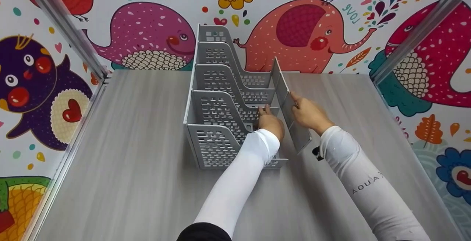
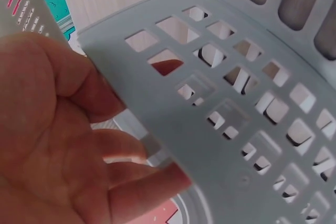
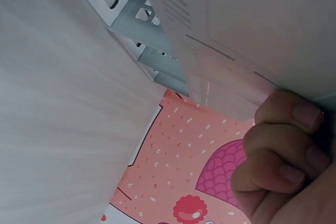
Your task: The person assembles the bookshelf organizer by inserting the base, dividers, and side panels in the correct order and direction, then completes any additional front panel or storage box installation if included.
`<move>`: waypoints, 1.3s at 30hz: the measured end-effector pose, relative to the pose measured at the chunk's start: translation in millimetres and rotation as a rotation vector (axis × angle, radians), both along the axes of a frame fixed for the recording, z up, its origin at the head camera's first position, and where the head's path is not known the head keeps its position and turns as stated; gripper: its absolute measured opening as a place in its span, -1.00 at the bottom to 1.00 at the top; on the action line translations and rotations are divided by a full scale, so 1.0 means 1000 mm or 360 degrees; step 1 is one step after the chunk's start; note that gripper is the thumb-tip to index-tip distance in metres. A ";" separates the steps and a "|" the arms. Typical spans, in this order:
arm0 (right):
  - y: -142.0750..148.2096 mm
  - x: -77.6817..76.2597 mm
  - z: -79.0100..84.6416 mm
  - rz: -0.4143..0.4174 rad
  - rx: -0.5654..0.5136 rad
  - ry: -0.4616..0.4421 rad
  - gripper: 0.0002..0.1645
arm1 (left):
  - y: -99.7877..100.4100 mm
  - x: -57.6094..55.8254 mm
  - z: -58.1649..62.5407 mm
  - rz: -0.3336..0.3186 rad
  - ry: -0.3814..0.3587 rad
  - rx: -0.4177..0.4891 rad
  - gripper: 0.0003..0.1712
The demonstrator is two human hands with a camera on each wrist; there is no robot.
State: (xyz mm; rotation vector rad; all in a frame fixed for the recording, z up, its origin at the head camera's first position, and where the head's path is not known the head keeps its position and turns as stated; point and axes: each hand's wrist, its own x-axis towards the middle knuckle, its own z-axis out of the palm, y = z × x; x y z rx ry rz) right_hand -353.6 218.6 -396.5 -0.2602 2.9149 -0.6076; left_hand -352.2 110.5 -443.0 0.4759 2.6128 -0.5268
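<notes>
both hands (image 1: 271,122) (image 1: 309,114): fingers curled, gripping file rack (image 1: 220,123) panels.

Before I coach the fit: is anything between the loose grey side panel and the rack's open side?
Nothing visible. The right hand holds the flat grey plastic panel tilted beside the grey slotted file rack; only the left hand grips a divider there.

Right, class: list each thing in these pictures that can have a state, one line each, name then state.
file rack: upright on the table, compartments empty, right side not closed.
side panel: loose, tilted against the rack's right side.
left hand: grip curled round a perforated divider.
right hand: grip on the side panel's outer face.
table: bearing the rack.
</notes>
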 end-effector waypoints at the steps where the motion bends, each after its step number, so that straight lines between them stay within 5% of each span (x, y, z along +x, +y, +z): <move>1: 0.000 0.000 -0.001 -0.0004 0.0019 0.0001 -0.32 | -0.001 0.002 0.001 0.0000 0.0010 0.0001 -0.45; 13: -0.003 -0.002 -0.003 0.0013 -0.0052 -0.0089 -0.31 | -0.004 0.003 -0.002 0.0038 0.0039 0.0058 -0.47; 33: -0.004 -0.005 0.004 0.0082 -0.0172 -0.0033 -0.33 | 0.003 0.002 0.005 0.0034 0.0012 -0.0038 -0.44; 39: -0.006 -0.004 0.002 0.0081 -0.0157 -0.0069 -0.33 | -0.004 0.004 0.005 0.0030 0.0020 0.0085 -0.38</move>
